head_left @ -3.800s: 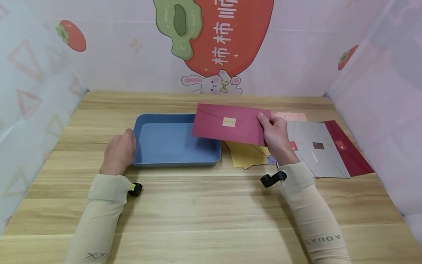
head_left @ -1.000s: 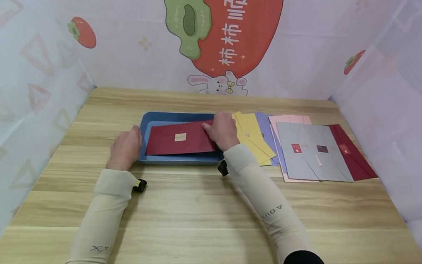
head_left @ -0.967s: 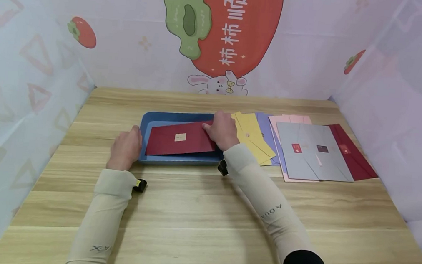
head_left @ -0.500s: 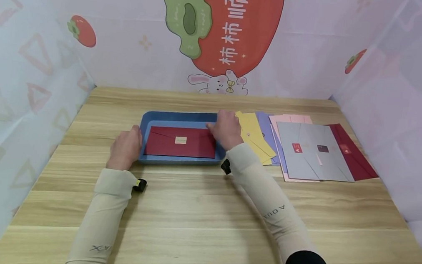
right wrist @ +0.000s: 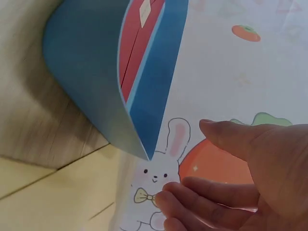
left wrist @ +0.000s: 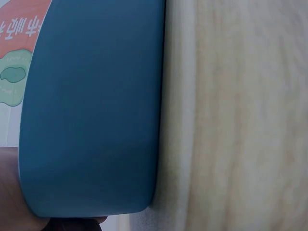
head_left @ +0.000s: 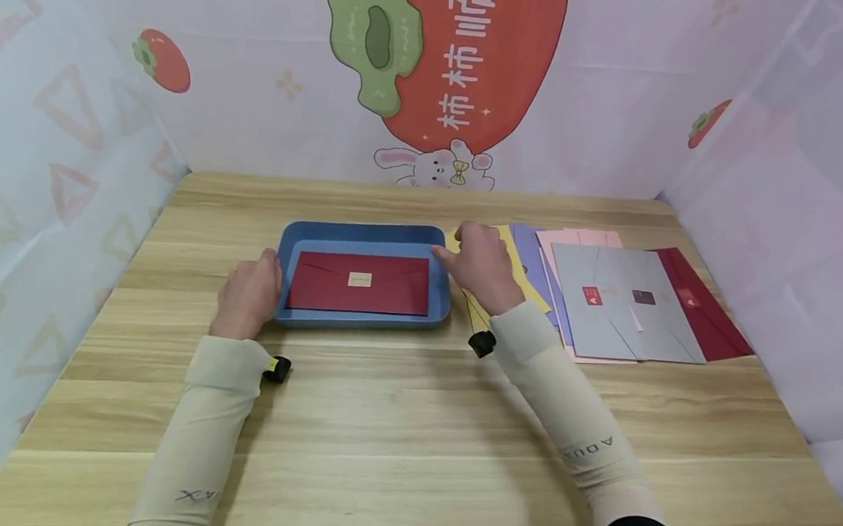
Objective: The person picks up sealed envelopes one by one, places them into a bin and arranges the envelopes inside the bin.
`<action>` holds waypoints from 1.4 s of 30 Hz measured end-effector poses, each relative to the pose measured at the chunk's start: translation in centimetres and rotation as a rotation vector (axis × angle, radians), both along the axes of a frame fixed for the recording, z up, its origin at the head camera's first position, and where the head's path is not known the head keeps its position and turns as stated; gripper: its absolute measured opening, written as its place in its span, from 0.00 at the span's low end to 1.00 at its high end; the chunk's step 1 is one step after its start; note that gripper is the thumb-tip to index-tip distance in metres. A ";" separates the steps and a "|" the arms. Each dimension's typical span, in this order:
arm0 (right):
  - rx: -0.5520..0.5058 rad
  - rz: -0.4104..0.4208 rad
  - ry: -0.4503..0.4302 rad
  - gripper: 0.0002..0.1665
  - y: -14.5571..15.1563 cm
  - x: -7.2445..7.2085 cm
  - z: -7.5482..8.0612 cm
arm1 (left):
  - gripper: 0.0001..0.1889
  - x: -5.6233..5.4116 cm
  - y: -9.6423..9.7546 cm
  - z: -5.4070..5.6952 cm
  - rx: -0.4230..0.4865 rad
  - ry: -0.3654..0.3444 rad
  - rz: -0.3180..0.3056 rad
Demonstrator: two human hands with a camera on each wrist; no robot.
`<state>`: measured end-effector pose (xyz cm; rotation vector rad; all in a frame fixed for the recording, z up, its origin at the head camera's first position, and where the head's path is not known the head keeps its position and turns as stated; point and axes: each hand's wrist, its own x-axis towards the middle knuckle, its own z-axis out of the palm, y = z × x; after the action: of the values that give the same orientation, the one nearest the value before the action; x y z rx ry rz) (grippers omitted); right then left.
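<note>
A dark red envelope [head_left: 329, 282] with a small cream label lies flat in the blue tray [head_left: 356, 319], toward its near side. My left hand [head_left: 247, 296] grips the tray's left end; in the left wrist view only part of the hand [left wrist: 17, 197] shows past the tray wall. Just off the tray's right end hovers my right hand [head_left: 483, 267], thumb spread from loosely bent fingers and holding nothing. Beneath it lie yellow envelopes [head_left: 520, 278], partly covered by the hand.
Right of the yellow ones, purple [head_left: 533, 256], pink [head_left: 593, 237] and grey [head_left: 612, 321] envelopes overlap, with another dark red envelope [head_left: 711, 309] at the far right. The wooden table [head_left: 376, 434] meets printed cloth walls [head_left: 242, 80] at the back and sides.
My right hand carried the dark red envelope from the right into the tray, let it go flat, and moved off rightward over the yellow envelopes. My left hand stays on the tray.
</note>
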<state>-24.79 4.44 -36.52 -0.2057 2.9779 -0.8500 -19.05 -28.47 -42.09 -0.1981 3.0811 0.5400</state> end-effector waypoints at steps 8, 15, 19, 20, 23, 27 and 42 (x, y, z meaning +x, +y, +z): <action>-0.011 0.059 0.030 0.36 2.8 1.0 0.7 | 0.17 0.0 0.0 0.0 0.004 0.002 0.009; -0.023 0.089 0.016 0.36 5.3 1.6 1.1 | 0.17 0.1 0.0 0.0 0.005 -0.006 0.009; -0.016 0.068 0.008 0.35 6.8 1.6 0.7 | 0.17 0.1 0.0 0.0 0.005 -0.016 0.000; -0.014 0.062 0.009 0.35 7.1 1.7 0.6 | 0.17 0.1 0.0 0.0 0.004 -0.016 -0.002; -0.016 0.052 0.024 0.34 8.0 1.8 0.3 | 0.17 0.1 0.1 0.1 0.002 -0.013 -0.002; -0.020 0.046 0.029 0.33 8.9 2.1 0.1 | 0.17 0.1 0.1 0.2 -0.002 -0.009 0.001; 0.020 -0.009 -0.035 0.33 10.8 2.8 -0.3 | 0.17 0.3 0.1 0.3 0.004 0.002 0.007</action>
<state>-21.96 15.29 -36.87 -0.1745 2.9557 -0.8156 -18.75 -28.40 -41.78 -0.2082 3.0826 0.5474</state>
